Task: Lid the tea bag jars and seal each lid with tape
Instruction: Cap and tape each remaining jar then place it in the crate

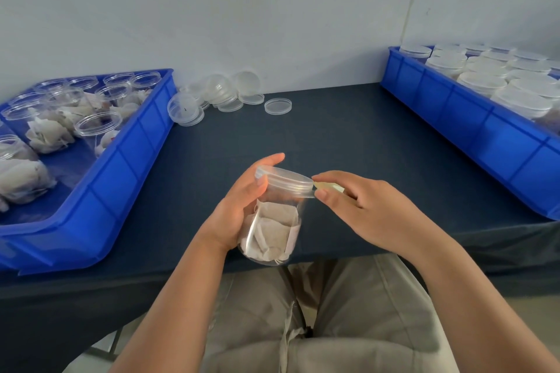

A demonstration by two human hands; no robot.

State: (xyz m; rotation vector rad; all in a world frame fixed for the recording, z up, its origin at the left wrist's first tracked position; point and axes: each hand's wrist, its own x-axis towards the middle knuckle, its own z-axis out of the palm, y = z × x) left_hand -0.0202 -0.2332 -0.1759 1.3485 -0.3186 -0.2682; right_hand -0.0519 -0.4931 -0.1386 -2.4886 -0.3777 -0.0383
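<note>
A clear plastic jar [272, 230] with tea bags inside is tilted over the table's front edge, and my left hand [242, 206] grips its side. A clear lid [285, 179] sits on the jar's mouth. My right hand [357, 206] pinches a yellowish strip of tape [328, 187] between thumb and forefinger, right at the lid's right rim. How far the tape runs around the lid I cannot tell.
A blue bin [115, 179] on the left holds several open jars of tea bags. Another blue bin [472, 127] on the right holds several lidded jars. Loose clear lids [224, 94] lie at the back of the dark table [348, 136], by the wall.
</note>
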